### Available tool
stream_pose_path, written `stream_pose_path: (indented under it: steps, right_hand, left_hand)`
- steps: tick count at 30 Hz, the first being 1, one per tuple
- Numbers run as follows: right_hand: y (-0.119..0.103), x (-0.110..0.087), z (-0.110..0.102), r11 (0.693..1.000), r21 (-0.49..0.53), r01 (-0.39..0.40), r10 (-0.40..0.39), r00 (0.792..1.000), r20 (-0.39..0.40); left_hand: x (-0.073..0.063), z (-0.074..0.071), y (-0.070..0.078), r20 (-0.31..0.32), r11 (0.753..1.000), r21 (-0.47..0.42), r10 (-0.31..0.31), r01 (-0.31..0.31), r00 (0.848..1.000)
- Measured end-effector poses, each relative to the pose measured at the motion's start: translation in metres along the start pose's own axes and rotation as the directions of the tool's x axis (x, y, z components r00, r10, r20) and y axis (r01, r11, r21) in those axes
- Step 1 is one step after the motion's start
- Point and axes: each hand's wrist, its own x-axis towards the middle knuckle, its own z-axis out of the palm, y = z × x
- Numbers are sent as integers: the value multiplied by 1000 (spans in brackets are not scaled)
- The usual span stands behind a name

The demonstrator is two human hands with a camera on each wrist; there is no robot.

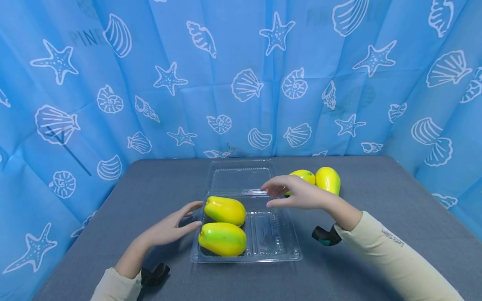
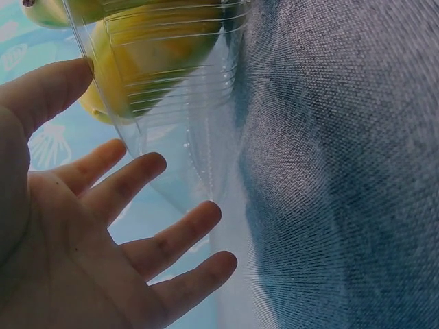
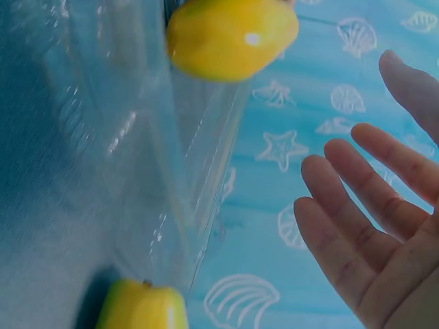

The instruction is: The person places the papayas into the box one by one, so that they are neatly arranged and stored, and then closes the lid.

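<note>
A clear plastic clamshell box lies on the table with its lid folded back. Two yellow-green papayas sit side by side in its left half. Beside the box's left wall is my left hand, fingers spread and holding nothing. Its thumb and fingertips are close to the clear wall in the left wrist view; contact is unclear. My right hand hovers over the box's far right side, fingers relaxed and apart, palm bare in the right wrist view. It partly hides one of two more papayas behind it.
The grey cloth-covered table extends around the box. A blue curtain with white shell and starfish prints hangs behind the table and along its sides. A black wrist device is on the right wrist, another on the left.
</note>
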Motion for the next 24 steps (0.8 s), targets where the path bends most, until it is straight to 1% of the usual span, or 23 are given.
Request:
stream_pose_path:
  steps: [5, 8, 13, 17, 20, 24]
  right_hand:
    - [14, -8, -4, 998, 44, -36, 38, 998, -40]
    - [22, -13, -8, 997, 50, -53, 56, 996, -71]
    - [34, -19, -15, 998, 4, -58, 57, 987, -152]
    - [46, -22, -21, 995, -44, -95, 84, 974, -212]
    - [54, -24, -23, 990, -53, -132, 115, 963, -245]
    - [65, -24, -23, 986, -74, -147, 120, 951, -285]
  left_hand:
    - [0, 0, 0, 3, 1000, -1, 0, 0, 1000]
    - [-1, 0, 0, 7, 1000, -5, 0, 0, 1000]
    - [-1, 0, 1, 10, 1000, -12, 2, -2, 1000]
    - [-2, 0, 2, 8, 1000, -10, 3, -3, 1000]
    - [-1, 0, 1, 6, 1000, -8, 3, -3, 1000]
    - [-1, 0, 1, 6, 1000, -5, 1, -1, 1000]
